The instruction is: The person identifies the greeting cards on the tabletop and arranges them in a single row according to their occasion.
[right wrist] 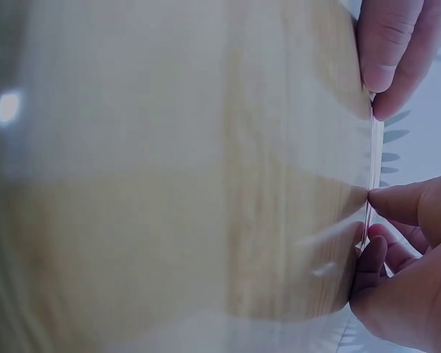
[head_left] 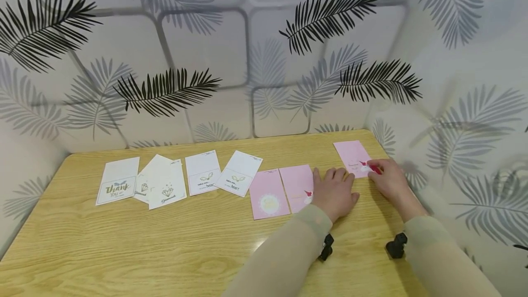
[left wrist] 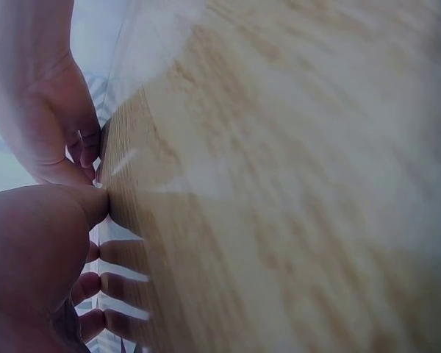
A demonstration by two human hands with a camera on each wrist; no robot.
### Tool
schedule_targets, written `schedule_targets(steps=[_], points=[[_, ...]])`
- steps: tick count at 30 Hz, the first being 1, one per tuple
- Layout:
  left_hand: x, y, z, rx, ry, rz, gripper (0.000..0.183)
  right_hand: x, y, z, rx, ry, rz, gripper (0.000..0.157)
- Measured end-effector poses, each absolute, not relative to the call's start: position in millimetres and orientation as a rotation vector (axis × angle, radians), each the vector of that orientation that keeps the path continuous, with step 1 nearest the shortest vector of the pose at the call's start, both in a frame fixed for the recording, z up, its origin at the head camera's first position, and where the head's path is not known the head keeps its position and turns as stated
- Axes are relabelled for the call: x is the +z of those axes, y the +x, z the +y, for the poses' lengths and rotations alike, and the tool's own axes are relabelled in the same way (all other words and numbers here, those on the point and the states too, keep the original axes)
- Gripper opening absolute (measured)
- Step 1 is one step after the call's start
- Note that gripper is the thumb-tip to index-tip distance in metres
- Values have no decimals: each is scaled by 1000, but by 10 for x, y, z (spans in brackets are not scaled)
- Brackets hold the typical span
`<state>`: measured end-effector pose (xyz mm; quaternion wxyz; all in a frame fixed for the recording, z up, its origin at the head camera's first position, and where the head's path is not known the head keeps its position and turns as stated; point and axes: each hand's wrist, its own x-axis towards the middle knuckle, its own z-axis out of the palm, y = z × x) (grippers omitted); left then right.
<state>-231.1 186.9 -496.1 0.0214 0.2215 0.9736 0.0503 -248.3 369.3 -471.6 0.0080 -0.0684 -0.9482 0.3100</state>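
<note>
My right hand (head_left: 389, 181) is at the back right of the table, thumb and fingertips pinching the lower right edge of a pink card (head_left: 348, 152) with a red-and-white picture. My left hand (head_left: 336, 191) lies palm down with its fingers spread, over the right side of a second pink card (head_left: 294, 180) that bears a similar picture; part of that card is hidden under the hand. Against its left side lies a third pink card (head_left: 260, 187) with a round white emblem. In the right wrist view, the fingers (right wrist: 400, 202) of the right hand meet the thin card edge.
Left of the pink cards, several white cards lie in a row: two winged cards (head_left: 202, 164) (head_left: 241, 166), two overlapping diamond cards (head_left: 167, 178) and a "Thank you" card (head_left: 123, 168). The wooden table (head_left: 144, 251) ends at a leaf-patterned wall covering (head_left: 284, 26) behind and at right.
</note>
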Motion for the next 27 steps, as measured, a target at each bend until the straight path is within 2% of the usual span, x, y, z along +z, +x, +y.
schedule_targets(steps=[6, 10, 27], points=[[-4828, -2264, 1784, 226, 703, 2996, 63, -4694, -2473, 3719, 1311, -328, -2841, 58], [-4677, -2211, 1691, 281, 738, 3015, 66, -4694, -2455, 3755, 1378, -342, -2815, 65], [-4611, -1842, 1029, 469, 642, 3165, 63, -4505, -2121, 3398, 1259, -62, -2776, 65]])
